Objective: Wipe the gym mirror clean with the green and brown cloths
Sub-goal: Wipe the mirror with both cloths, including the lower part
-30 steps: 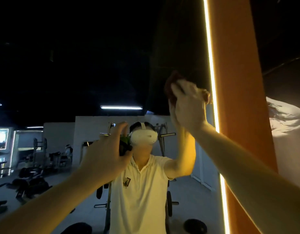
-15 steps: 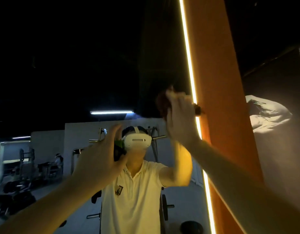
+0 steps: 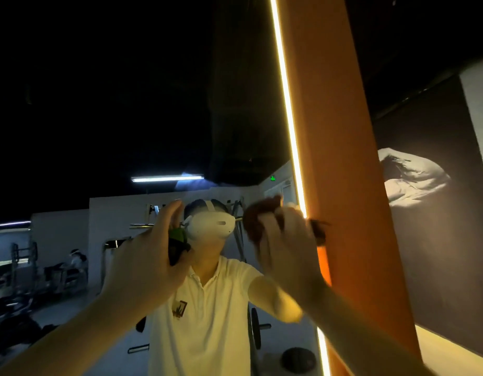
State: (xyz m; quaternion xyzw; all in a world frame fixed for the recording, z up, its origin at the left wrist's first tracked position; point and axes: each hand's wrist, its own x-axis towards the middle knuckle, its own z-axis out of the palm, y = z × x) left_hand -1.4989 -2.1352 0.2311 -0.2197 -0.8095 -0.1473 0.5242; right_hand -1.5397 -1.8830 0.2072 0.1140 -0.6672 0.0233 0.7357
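The gym mirror (image 3: 126, 118) fills the left and middle of the view and reflects a person in a white shirt and headset. My right hand (image 3: 283, 248) holds the brown cloth (image 3: 258, 221) bunched against the glass, close to the mirror's right edge by the lit strip. My left hand (image 3: 148, 256) is raised at the glass to the left of it, gripping the green cloth (image 3: 178, 234), of which only a small part shows past the fingers.
A vertical light strip (image 3: 288, 118) and an orange pillar (image 3: 341, 158) border the mirror on the right. Beyond it hangs a dark wall poster (image 3: 414, 180). Gym machines and weight plates appear in the reflection at lower left.
My right hand with the brown cloth has slid down the glass from above head height to level with the left hand. The left hand has stayed about where it was.
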